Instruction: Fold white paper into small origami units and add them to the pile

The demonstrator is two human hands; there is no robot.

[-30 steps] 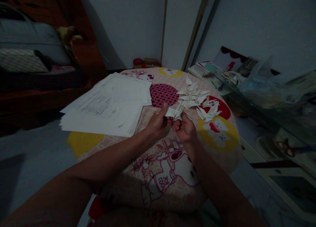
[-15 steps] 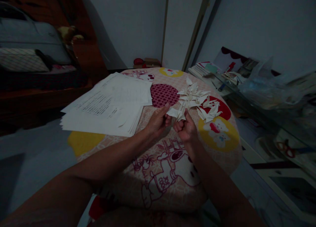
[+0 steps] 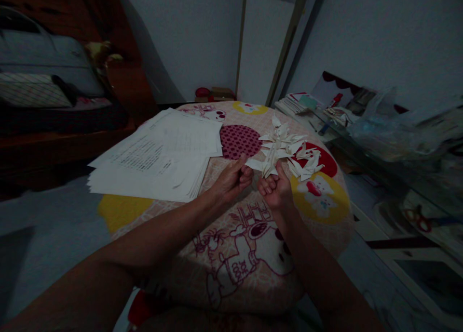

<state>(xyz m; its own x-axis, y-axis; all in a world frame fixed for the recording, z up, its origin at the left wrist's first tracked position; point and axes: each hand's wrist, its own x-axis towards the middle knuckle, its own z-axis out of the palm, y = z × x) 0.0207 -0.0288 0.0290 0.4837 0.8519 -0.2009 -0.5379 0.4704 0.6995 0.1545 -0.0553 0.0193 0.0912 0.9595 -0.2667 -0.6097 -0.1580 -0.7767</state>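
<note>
Between my two hands is a folded white paper crane (image 3: 265,167), held above the patterned tablecloth (image 3: 206,247). My left hand (image 3: 234,179) pinches its left tip between thumb and curled fingers. On the other side my right hand (image 3: 275,187) is closed on its right part, the thumb on top and the fingers bent underneath. Just beyond the held piece lies a cluster of several paper cranes (image 3: 280,135). More folded cranes (image 3: 306,162) rest to the right, over a red patch of the cloth. The fingertips partly cover the held crane.
A stack of printed paper sheets (image 3: 155,158) covers the table's left side. To the right stands a glass-topped desk with a clear plastic bag (image 3: 394,129), papers (image 3: 294,104) and scissors (image 3: 417,219). A wooden bench (image 3: 126,88) with a grey bag (image 3: 54,57) is at far left.
My right hand has shifted slightly right, away from my left hand, and the held crane looks a little more spread out. The whole view has tilted slightly.
</note>
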